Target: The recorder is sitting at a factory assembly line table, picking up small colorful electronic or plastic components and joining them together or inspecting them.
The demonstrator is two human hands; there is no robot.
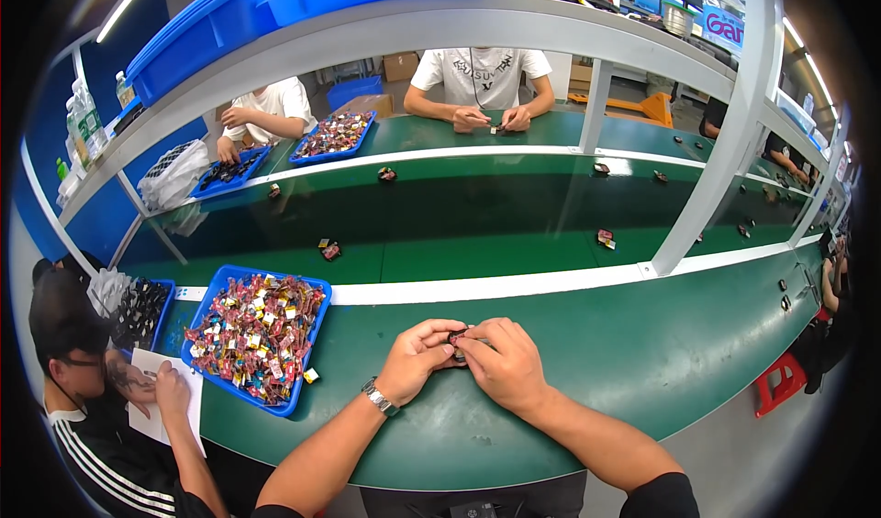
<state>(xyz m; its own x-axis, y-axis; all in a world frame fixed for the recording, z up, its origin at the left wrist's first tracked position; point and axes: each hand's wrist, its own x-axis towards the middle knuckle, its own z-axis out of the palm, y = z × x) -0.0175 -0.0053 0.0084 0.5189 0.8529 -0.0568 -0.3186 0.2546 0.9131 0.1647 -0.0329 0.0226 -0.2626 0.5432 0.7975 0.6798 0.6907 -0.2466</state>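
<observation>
- At the left edge, a person in a black jacket with white stripes is cut off by the rim; their hands rest on a white sheet of paper (pixel 174 408).
- Next to it a blue tray (pixel 216 289) stands on the green workbench (pixel 642 353), full of small colourful parts; they are too small to say what kind they are.
- The left hand (pixel 418 357), with a metal wristwatch (pixel 379 397), is curled closed, and its fingertips pinch a small dark part (pixel 457 338).
- This small dark part sits between both hands, just above the bench in the middle of the view; the fingers hide most of it, so its shape is not clear.
- The right hand (pixel 505 362) is also curled, with narrow fingers pressed on the same part and touching the left hand.
- Behind, a green conveyor belt (pixel 477 215) carries a few small dark parts lying well apart.
- Across the belt, a person in a white T-shirt (pixel 479 70) works with both hands; the shelf hides the head.
- At the right, a red stool (pixel 780 380) is partly cut by the bench edge.
</observation>
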